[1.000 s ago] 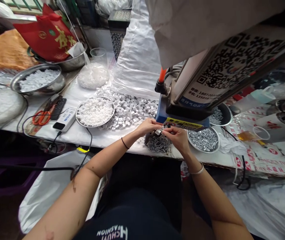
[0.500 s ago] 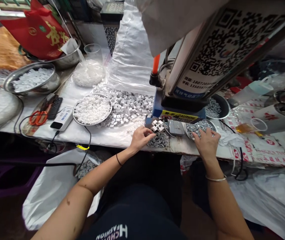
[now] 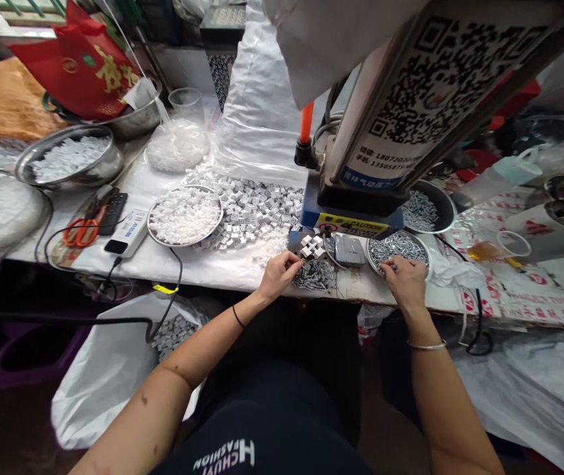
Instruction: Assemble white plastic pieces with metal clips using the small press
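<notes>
My left hand (image 3: 278,276) is at the table's front edge, thumb and forefinger pinched together; anything between them is too small to make out. Just right of it lies a dark heap of small metal parts (image 3: 315,274), possibly springs. Above this heap, a white cross-patterned piece (image 3: 312,247) sits in front of the press (image 3: 355,221). My right hand (image 3: 407,282) rests over the front rim of a round metal dish (image 3: 429,254) of screw-like metal parts (image 3: 395,245). Its fingers are curled closed, and their tips hide what they grip.
A grey block (image 3: 349,251) sits between the white piece and the dish. Loose white square pieces (image 3: 256,204) spread left of the press, beside a dish of white bits (image 3: 185,214). Scissors (image 3: 84,227) and a power strip (image 3: 128,234) lie further left. A cup (image 3: 513,244) stands right.
My right hand's fingers, spread over the screw-like parts before, have drawn together and back toward the dish's front rim. My left thumb and forefinger have closed into a tighter pinch.
</notes>
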